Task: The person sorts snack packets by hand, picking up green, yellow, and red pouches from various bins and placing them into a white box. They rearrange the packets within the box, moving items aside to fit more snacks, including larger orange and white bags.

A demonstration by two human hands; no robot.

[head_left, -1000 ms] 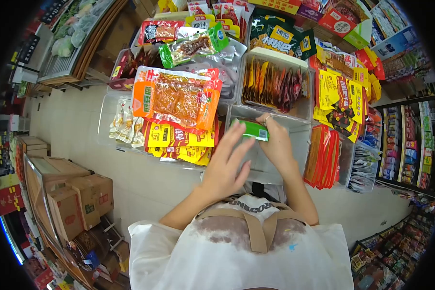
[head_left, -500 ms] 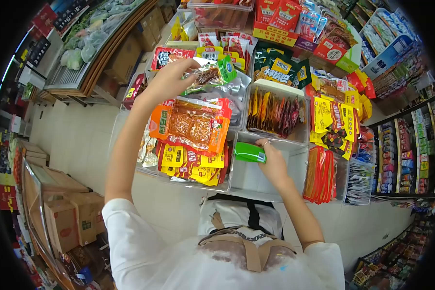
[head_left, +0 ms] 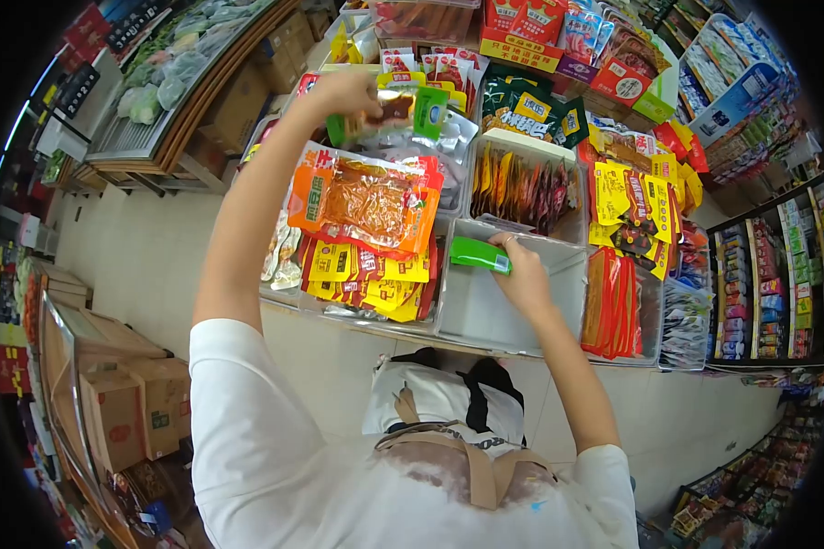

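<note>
My left hand [head_left: 350, 95] grips a green-edged, see-through snack packet [head_left: 427, 113], which is blurred and hangs over silvery packets [head_left: 453, 142]. My right hand [head_left: 519, 274] pinches a plain green packet [head_left: 474, 254] by its right end. That packet is held over a grey-white bin [head_left: 485, 311] whose bare bottom shows. Just below my left forearm, a large orange and red snack bag [head_left: 366, 197] lies on yellow and red packets [head_left: 366, 274].
Behind the right hand, a bin holds upright orange and dark red packets [head_left: 522, 188]. To the right are red packets [head_left: 612, 306] and yellow bags [head_left: 632, 206]. Red display boxes [head_left: 522, 37] stand at the back, and cardboard cartons [head_left: 124, 412] sit at lower left.
My left hand has moved up and slightly left, and its packet has turned level. My right hand still holds the green packet, now a little higher in view and tilted.
</note>
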